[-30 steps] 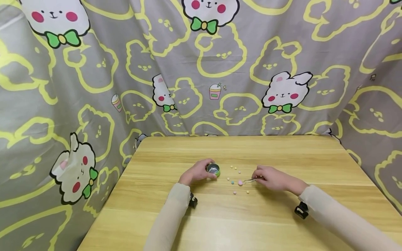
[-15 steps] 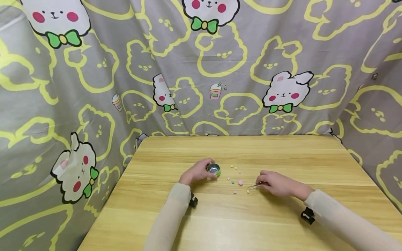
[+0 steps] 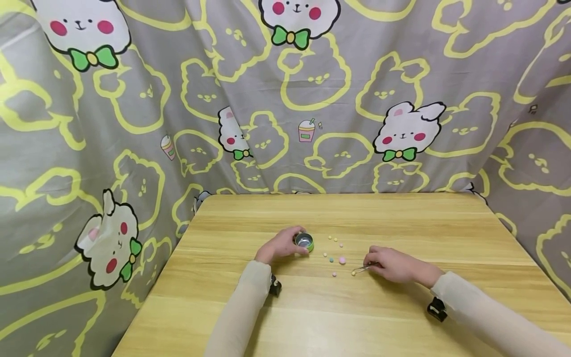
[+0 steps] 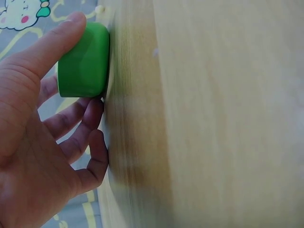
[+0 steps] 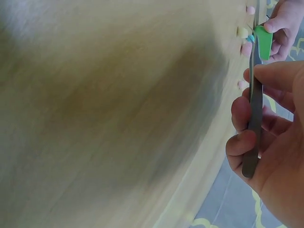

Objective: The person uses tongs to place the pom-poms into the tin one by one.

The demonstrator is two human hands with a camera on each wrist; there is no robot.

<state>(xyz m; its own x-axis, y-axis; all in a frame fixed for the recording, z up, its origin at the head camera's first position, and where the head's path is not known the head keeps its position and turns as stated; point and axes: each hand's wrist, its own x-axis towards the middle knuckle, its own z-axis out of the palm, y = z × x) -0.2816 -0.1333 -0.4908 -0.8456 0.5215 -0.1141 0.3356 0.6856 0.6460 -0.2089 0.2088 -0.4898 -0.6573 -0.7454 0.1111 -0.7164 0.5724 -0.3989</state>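
Note:
A small round tin (image 3: 310, 248), green outside and silvery inside, stands with its mouth up on the wooden table. Around its left side curves my left hand (image 3: 282, 243); the left wrist view shows the thumb along the green wall (image 4: 84, 64) and fingers on the opposite side. My right hand (image 3: 390, 264) grips metal tweezers (image 5: 255, 116) between thumb and fingers. In the head view their tips meet a small yellow ball (image 3: 354, 273). Just left of it lie a larger pink ball (image 3: 342, 260), a teal ball (image 3: 331, 260) and a small pink ball (image 3: 334, 274).
Several more tiny balls lie between the hands, including a pale yellow ball (image 3: 325, 255) near the tin and a lilac ball (image 3: 341, 245) farther back. The wooden table (image 3: 250, 213) ends at a grey patterned curtain (image 3: 276, 163) behind and at the sides.
My right hand has moved the tweezers from beside the larger pink ball toward me, to the yellow ball at the front. My left hand and the tin have stayed in place.

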